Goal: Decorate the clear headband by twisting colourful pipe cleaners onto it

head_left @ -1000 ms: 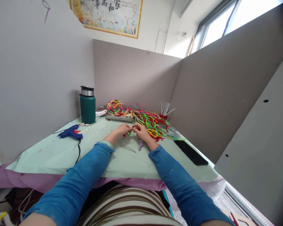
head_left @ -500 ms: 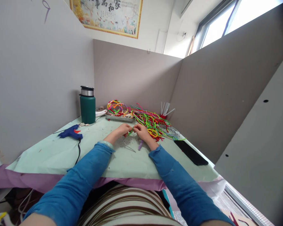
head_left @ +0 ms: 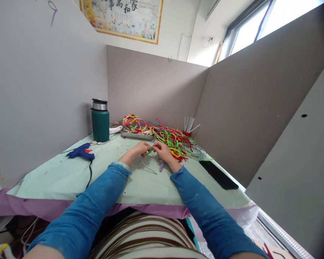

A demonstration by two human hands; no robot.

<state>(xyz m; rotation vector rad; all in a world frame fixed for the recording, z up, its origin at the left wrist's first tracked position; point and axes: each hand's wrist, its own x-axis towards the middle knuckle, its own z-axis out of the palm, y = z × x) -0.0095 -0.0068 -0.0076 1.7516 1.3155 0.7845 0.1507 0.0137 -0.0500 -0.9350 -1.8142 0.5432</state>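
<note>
Near the middle of the table, my left hand (head_left: 142, 148) and my right hand (head_left: 161, 149) are close together, fingers pinched. Between them runs a short green pipe cleaner (head_left: 149, 151), which both hands grip. Below my left hand a thin grey wire (head_left: 149, 168) hangs out or lies over the tabletop; I cannot tell where its upper end is fixed. A fuzzy purple piece (head_left: 161, 166) shows just under my right hand, and whether it joins the held work is hidden.
A metal tray (head_left: 137, 136) of coloured pieces stands behind my hands, beside a heap of pipe cleaners (head_left: 175, 138). Leftward are a green bottle (head_left: 100, 124) and a blue glue gun (head_left: 81, 152). A black phone (head_left: 218, 175) lies right; white sticks (head_left: 189, 125) stand behind, near grey partitions (head_left: 156, 82).
The green pipe cleaner shows a little more between my fingers. The grey wire and the purple piece have shifted slightly right. Both arms stay almost in place.
</note>
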